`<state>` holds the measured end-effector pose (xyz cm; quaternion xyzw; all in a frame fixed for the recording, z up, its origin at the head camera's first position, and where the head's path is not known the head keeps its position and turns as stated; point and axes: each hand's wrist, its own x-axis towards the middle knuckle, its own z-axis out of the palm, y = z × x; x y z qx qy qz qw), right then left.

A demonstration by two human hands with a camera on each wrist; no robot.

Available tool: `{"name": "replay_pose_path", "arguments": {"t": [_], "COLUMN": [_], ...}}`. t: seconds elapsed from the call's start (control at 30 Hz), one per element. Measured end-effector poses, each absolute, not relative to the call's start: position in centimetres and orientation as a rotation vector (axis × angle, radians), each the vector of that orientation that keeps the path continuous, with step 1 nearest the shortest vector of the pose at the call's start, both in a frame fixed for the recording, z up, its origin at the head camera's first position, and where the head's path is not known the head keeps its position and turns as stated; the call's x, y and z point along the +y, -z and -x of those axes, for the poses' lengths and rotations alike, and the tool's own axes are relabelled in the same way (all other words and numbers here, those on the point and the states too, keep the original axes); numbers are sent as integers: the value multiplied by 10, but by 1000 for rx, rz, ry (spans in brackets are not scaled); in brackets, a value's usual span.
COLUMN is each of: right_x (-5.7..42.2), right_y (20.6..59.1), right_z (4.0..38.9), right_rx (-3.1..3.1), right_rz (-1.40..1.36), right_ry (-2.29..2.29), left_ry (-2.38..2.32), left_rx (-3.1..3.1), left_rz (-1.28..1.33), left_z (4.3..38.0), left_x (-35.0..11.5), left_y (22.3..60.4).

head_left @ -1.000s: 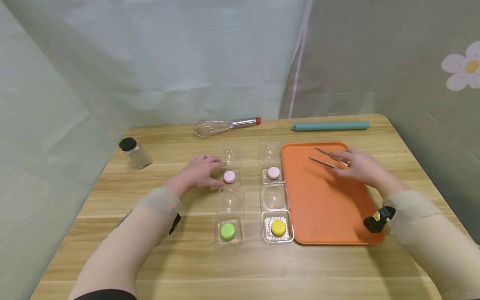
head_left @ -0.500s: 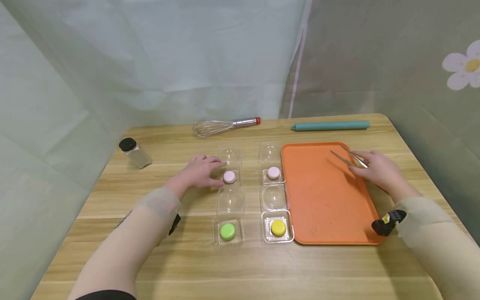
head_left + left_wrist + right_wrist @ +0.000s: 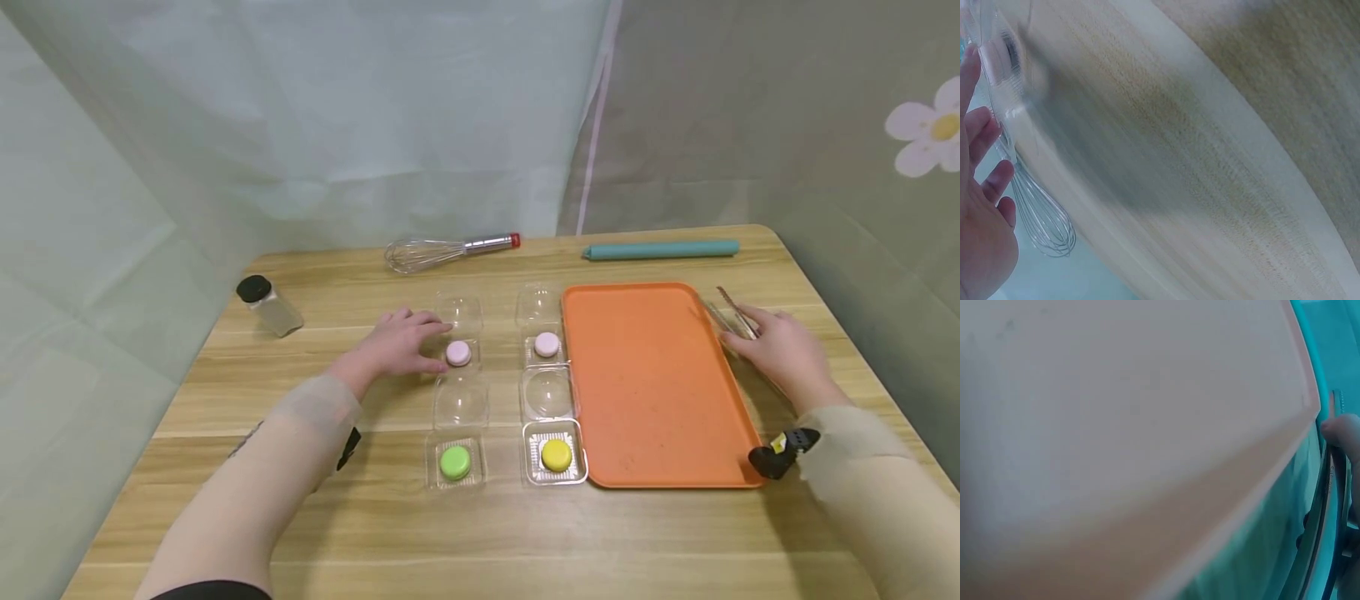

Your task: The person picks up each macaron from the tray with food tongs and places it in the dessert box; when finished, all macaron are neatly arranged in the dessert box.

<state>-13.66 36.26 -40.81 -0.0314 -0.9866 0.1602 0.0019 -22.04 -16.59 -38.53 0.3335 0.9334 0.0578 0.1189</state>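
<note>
Beyond the right edge of the orange tray (image 3: 645, 392), my right hand (image 3: 787, 346) grips metal tongs (image 3: 737, 315) with their arms apart and nothing between the tips. The tongs' long arms (image 3: 1319, 531) run along the right border of the right wrist view. My left hand (image 3: 397, 342) rests by a clear hinged box, thumb and forefinger spread around a pink macaron (image 3: 458, 353); other fingers bend loosely in the left wrist view. A second pink macaron (image 3: 547, 344), a green macaron (image 3: 455, 462) and a yellow macaron (image 3: 557, 456) sit in similar opened clear boxes.
A whisk (image 3: 450, 250) and a teal rolling pin (image 3: 660, 250) lie along the table's back edge. At the left, a black-lidded jar (image 3: 270, 307) lies tilted. Fabric curtains (image 3: 405, 117) hang behind the table.
My right hand has carried the tongs rightward from over the orange tray to past its right edge. My left hand and the macarons have stayed in place.
</note>
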Motion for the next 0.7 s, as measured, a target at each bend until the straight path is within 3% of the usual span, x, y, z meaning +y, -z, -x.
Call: {"name": "replay_pose_path", "arguments": {"t": [0.7], "right_x": [364], "right_y": [415], "right_z": [125], "right_rx": [-3212], "right_rz": [574], "right_ry": [-540], "left_ry": [-207], "left_rx": [2733], "left_rz": [-969], "left_z": [220], "left_x": [-168], "left_y": [390]}}
